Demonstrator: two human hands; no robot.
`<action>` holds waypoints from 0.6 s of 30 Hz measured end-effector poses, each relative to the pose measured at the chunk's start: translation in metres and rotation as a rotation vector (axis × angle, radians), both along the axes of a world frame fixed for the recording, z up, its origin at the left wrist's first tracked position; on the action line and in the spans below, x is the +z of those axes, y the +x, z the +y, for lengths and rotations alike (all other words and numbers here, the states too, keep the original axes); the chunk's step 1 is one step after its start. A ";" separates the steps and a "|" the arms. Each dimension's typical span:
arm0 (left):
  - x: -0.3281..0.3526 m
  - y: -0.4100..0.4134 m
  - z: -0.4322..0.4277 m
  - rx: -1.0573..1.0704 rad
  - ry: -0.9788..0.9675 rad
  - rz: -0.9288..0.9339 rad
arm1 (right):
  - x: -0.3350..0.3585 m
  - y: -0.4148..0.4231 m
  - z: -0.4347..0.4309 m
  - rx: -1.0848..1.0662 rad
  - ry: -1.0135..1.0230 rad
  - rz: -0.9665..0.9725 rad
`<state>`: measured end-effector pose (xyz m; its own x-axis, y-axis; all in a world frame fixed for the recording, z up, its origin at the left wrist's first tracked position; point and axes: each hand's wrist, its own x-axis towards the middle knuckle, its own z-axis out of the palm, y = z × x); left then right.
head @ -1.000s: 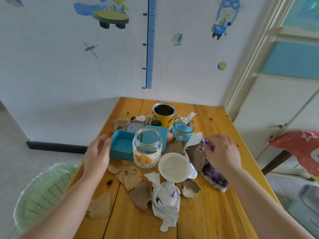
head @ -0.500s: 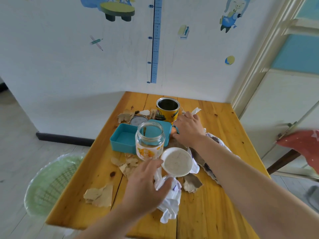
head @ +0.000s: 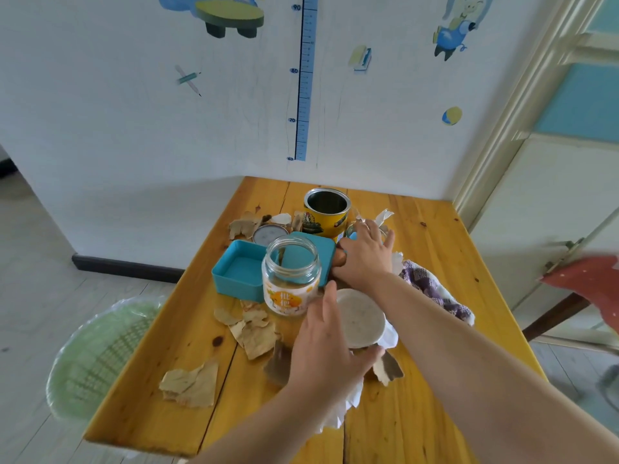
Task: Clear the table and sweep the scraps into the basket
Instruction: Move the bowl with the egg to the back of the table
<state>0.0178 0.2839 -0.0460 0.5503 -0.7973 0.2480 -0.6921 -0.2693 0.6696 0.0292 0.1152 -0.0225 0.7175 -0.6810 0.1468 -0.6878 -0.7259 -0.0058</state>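
Note:
The wooden table (head: 418,236) holds a clutter of containers and scraps. My left hand (head: 326,349) grips the round white lid (head: 363,318), thumb at its near edge and fingers along its left edge. My right hand (head: 365,256) curls over a small blue glass jar (head: 351,233), which it almost fully hides. A clear glass jar (head: 290,279) with an orange label stands upright left of both hands. Brown paper scraps (head: 254,333) lie in front of it, with another piece (head: 192,385) near the table's left edge. The green basket (head: 97,356) sits on the floor to the left.
A teal box (head: 239,269) and its lid (head: 301,249) sit behind the glass jar. Further back are an open yellow can (head: 326,212) and a metal lid (head: 269,234). A purple cloth (head: 432,293) lies under my right forearm, and crumpled white paper (head: 348,403) under my left wrist.
My left hand moved forward from the crumpled paper and took hold of the white lid. My right hand stayed on the small blue jar. The camera moved closer.

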 end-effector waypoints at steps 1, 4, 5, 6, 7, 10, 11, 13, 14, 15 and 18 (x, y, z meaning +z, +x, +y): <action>0.000 0.000 -0.003 0.000 0.017 -0.008 | 0.000 -0.001 0.000 0.002 0.006 -0.008; 0.003 -0.001 -0.011 -0.021 0.057 -0.029 | 0.001 -0.004 0.001 0.024 0.033 -0.042; 0.004 -0.001 -0.013 -0.025 0.064 -0.023 | 0.002 -0.006 0.001 0.031 0.040 -0.058; 0.004 -0.001 -0.014 -0.026 0.061 -0.014 | 0.003 -0.008 0.001 0.039 0.044 -0.073; 0.004 -0.001 -0.014 -0.026 0.045 -0.003 | 0.006 -0.011 0.001 0.048 0.044 -0.089; 0.005 0.000 -0.013 -0.032 -0.057 -0.001 | 0.014 -0.023 0.003 0.091 0.039 -0.187; 0.005 0.000 -0.012 -0.038 -0.096 -0.005 | 0.017 -0.028 0.004 0.107 0.043 -0.253; 0.008 0.000 -0.010 -0.074 -0.155 0.020 | 0.023 -0.039 0.006 0.108 0.122 -0.415; 0.010 0.001 -0.010 -0.096 -0.175 0.045 | 0.026 -0.045 0.007 0.097 0.186 -0.476; 0.012 0.001 -0.010 -0.116 -0.189 0.074 | 0.029 -0.049 0.008 0.092 0.243 -0.521; 0.015 0.004 -0.011 -0.157 -0.204 0.137 | 0.035 -0.064 0.010 0.085 0.374 -0.633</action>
<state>0.0218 0.2727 -0.0313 0.4638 -0.8164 0.3442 -0.6141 -0.0162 0.7891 -0.0346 0.1248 0.0126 0.6252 -0.7123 0.3189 -0.4119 -0.6482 -0.6405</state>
